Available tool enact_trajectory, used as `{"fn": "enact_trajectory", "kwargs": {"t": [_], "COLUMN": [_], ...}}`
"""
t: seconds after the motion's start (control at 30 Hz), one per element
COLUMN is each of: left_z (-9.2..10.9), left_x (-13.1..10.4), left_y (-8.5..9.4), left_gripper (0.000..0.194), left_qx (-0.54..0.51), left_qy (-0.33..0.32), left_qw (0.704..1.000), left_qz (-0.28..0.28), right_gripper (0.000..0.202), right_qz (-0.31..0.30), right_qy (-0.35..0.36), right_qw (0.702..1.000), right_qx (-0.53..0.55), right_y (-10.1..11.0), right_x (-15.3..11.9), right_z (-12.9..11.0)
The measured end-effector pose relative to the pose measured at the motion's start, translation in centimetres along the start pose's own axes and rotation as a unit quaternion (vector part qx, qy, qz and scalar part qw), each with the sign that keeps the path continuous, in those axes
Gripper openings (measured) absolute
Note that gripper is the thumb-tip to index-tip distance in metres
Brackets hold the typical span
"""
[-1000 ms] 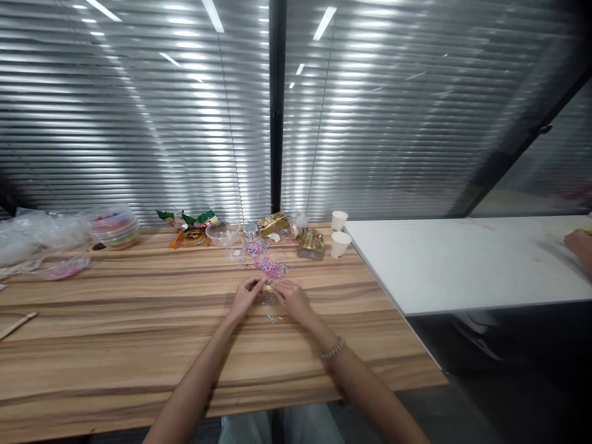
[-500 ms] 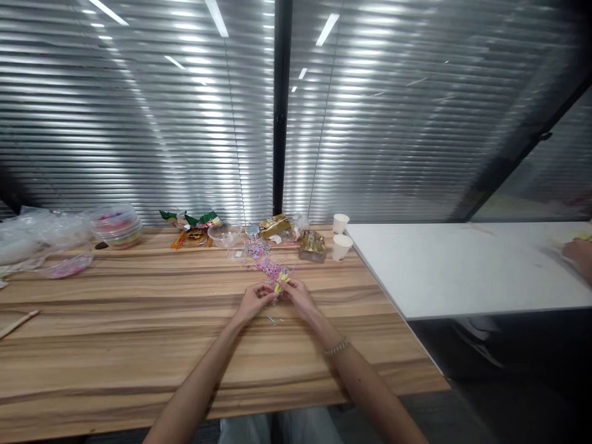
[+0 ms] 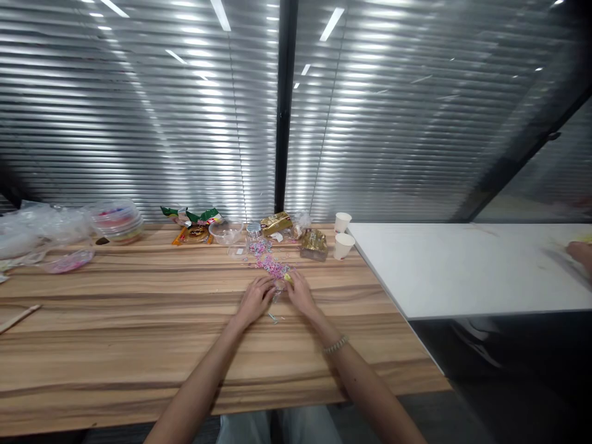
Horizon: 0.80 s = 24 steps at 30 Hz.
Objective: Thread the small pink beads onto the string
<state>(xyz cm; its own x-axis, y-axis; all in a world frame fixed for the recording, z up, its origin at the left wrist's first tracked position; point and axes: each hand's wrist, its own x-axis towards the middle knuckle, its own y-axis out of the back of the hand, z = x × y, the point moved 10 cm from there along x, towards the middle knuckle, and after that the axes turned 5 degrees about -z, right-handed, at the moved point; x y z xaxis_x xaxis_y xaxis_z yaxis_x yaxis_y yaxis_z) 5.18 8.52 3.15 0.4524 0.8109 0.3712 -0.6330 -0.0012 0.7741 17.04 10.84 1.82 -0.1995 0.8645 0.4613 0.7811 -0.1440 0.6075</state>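
Note:
A loose pile of small pink, purple and white bead-like pieces (image 3: 274, 266) lies on the wooden table, just beyond both hands. My right hand (image 3: 301, 296) holds a small soft-looking yellow piece (image 3: 287, 278) at its fingertips, on the pile's near right edge. My left hand (image 3: 258, 300) is low at the near left edge of the pile, fingers bent and drawn together; whatever is between them is hidden. Between my wrists lie a few thin pale slivers (image 3: 272, 318). A clear jar with a silvery lid (image 3: 254, 231) stands behind the pile.
Behind are a clear bowl (image 3: 226, 232), gold packets (image 3: 314, 243), green snack wrappers (image 3: 203, 217) and paper cups (image 3: 343, 245). Stacked clear tubs (image 3: 116, 221) and plastic bags (image 3: 41, 229) sit left, near a stick (image 3: 19, 319). Another person's hand (image 3: 580, 253) is over the white table (image 3: 462, 271).
My hands have moved apart and down toward the pile. The yellow piece, earlier between both hands, is now at my right fingertips only. The view has shifted slightly.

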Motion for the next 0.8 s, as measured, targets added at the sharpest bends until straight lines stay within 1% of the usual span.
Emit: {"fn": "enact_trajectory", "kwargs": {"t": [0.13, 0.23, 0.53, 0.6, 0.7, 0.8], "left_z": [0.2, 0.1, -0.9, -1.0, -1.5, -2.2], "left_x": [-0.1, -0.2, -0.2, -0.1, 0.0, 0.2], "left_y": [-0.2, -0.2, 0.1, 0.4, 0.9, 1.4], "left_gripper": [0.027, 0.027, 0.027, 0.027, 0.027, 0.025], "left_qx": [0.044, 0.059, 0.057, 0.028, -0.056, -0.152], "left_qy": [-0.010, -0.011, 0.015, 0.024, 0.047, 0.082], "left_qw": [0.999, 0.998, 0.998, 0.999, 0.996, 0.984], "left_qz": [0.001, 0.003, 0.018, 0.027, 0.041, 0.054], "right_gripper": [0.023, 0.025, 0.026, 0.026, 0.022, 0.019], "right_qz": [-0.026, -0.035, -0.041, -0.040, -0.043, -0.041], "right_qy": [0.016, 0.016, 0.013, 0.012, 0.002, -0.005], "right_qw": [0.999, 0.999, 0.999, 0.999, 0.999, 0.998], "right_qx": [-0.024, -0.027, -0.011, -0.009, 0.009, 0.040], "right_y": [-0.7, -0.9, -1.1, -1.0, -0.8, -0.3], "right_x": [-0.1, -0.2, -0.2, -0.2, -0.1, 0.0], "right_z": [-0.2, -0.1, -0.4, -0.6, -0.7, -1.0]}}
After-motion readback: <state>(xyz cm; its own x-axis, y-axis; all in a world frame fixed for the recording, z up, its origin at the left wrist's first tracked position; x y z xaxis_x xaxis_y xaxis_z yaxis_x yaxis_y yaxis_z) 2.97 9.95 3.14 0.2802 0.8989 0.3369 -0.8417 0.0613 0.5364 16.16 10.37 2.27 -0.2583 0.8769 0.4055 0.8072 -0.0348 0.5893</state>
